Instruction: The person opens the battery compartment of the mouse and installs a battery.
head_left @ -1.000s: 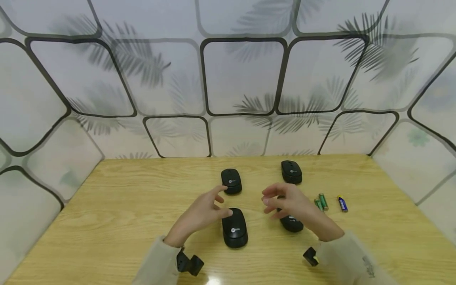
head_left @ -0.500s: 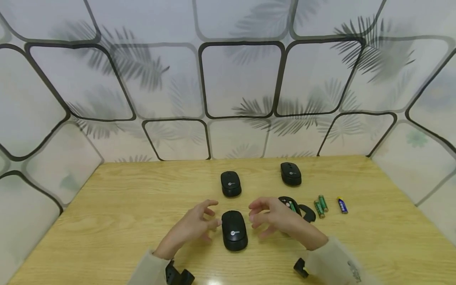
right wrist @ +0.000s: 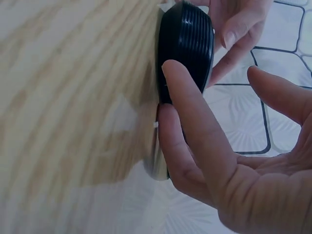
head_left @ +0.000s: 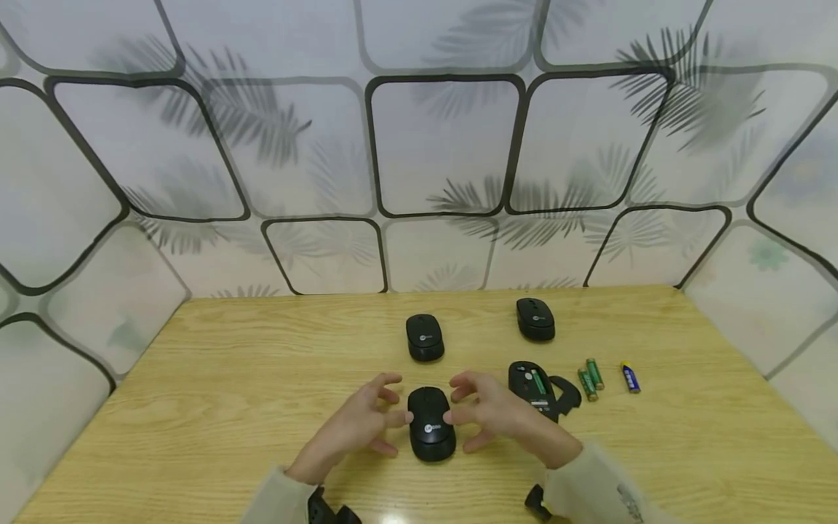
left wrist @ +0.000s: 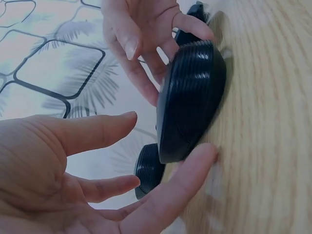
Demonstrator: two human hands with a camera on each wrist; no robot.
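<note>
A black computer mouse (head_left: 431,437) lies right side up on the wooden table, between both hands. On its left side is my left hand (head_left: 356,423), fingers spread, thumb tip right at the mouse's edge. My right hand (head_left: 494,415) faces it from the other side with fingers apart and its thumb tip overlapping the edge. In the left wrist view, a fingertip of the left hand (left wrist: 92,180) comes close to one end of the mouse (left wrist: 187,97). The right wrist view has two right-hand fingers (right wrist: 195,117) stretched along the mouse's ribbed side (right wrist: 197,48).
Behind stand two more black mice, one near the middle (head_left: 425,338) and one further right (head_left: 535,319). An upturned mouse (head_left: 520,375) shows a green battery inside; its black cover (head_left: 568,395) lies beside it. Two green batteries (head_left: 587,386) and a blue one (head_left: 630,378) lie to the right.
My right hand has moved left and down from over the upturned mouse, uncovering it. The left hand has come down from the mouse's top to its left side.
</note>
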